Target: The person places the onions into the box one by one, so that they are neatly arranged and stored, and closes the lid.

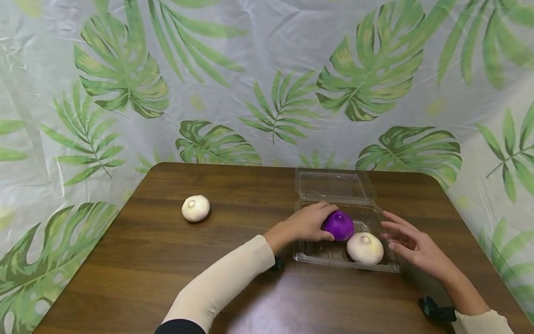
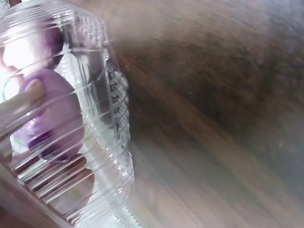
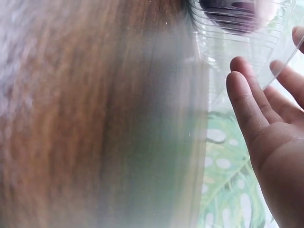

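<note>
My left hand [image 1: 310,223] holds a purple turnip [image 1: 340,226] inside a clear plastic clamshell box [image 1: 306,257], its thumb on the near side and its fingers over the far side. A white turnip [image 1: 365,248] lies in the box just in front of the purple one. Through the ribbed wall, the left wrist view shows the thumb against the purple turnip [image 2: 57,114]. At the box's right side is my right hand [image 1: 410,241], with its fingers extended along the rim and no turnip in them.
Another white turnip [image 1: 195,208] sits on the wooden table [image 1: 142,260] at the left. The box's clear lid [image 1: 333,184] is folded back toward the table's far edge. Behind the table hangs a leaf-patterned cloth [image 1: 275,55].
</note>
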Available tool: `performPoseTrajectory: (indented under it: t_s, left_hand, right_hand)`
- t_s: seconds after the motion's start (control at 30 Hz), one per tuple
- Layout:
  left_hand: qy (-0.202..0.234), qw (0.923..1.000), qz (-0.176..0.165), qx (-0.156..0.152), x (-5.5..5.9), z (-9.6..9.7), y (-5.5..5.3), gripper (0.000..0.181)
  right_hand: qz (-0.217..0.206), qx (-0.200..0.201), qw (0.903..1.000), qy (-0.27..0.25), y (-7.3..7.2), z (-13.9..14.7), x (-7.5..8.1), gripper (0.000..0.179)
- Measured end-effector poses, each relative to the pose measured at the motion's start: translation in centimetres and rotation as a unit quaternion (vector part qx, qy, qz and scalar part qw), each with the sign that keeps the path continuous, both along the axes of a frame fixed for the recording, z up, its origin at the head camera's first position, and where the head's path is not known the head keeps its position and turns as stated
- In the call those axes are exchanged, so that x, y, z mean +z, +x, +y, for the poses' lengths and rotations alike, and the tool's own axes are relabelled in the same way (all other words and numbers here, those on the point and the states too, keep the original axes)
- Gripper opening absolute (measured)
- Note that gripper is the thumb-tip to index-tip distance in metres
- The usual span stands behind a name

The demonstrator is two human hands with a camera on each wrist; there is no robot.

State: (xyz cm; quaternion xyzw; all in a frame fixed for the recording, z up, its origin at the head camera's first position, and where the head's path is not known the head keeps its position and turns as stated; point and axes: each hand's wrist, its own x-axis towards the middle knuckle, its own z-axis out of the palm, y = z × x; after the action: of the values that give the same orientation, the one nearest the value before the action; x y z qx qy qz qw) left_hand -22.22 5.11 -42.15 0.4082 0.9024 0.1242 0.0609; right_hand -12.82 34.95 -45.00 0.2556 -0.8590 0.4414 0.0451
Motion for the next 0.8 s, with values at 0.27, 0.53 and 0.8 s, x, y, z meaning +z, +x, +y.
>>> performPoseTrajectory:
  t_s: [0.27,0.53,0.8]
  left_hand:
    - [-0.009,0.9998,0.008,0.014,-0.27,0.08,-0.03,0.077]
    - [-0.020,0.9994,0.015,0.024,-0.45,0.13,0.06,0.075]
    - [-0.014,0.9989,0.025,0.036,-0.69,0.18,0.05,0.075]
  right_hand:
    - [-0.002,-0.001,1.0000,0.003,-0.12,-0.04,0.03,0.048]
    - [-0.005,-0.009,0.9999,0.009,-0.03,-0.11,-0.16,0.047]
    - [-0.004,-0.014,0.9998,0.014,0.04,-0.31,0.24,0.047]
